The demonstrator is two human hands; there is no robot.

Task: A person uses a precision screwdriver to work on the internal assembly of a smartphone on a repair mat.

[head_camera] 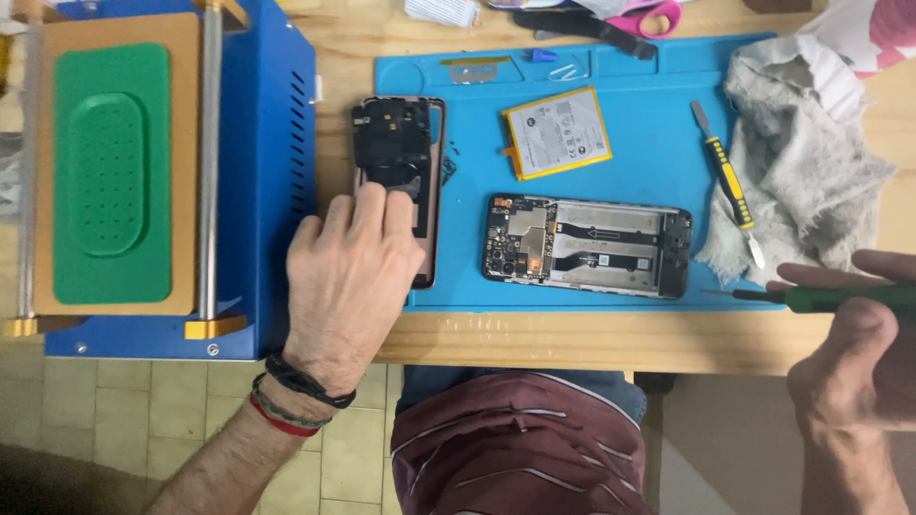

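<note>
The phone back cover [405,181], with a black inner plate still on it, lies at the left edge of the blue work mat [630,277], partly overhanging onto the wooden table [592,343]. The left hand [348,277] presses down on its lower half, fingers spread flat on it rather than closed around it. Pressed at one end like that, the cover could tip or slide off the mat edge toward the blue separator machine [172,181] just beside it.

The right hand [854,343] is clenched on a green-handled screwdriver [811,298], whose thin tip points left toward the opened phone [587,246] lying mid-mat with its board and flex cables bare. A slip of that tip could scratch the board or nick a cable. The loose battery [556,132] sits above the phone, apart from it, and a stray tool point could puncture it. What look like tiny screws lie just right of the cover, though they are too small to be sure; a sweep of the wrist would scatter them. A yellow-handled pry tool [730,181] rests by the grey rag [801,162].
</note>
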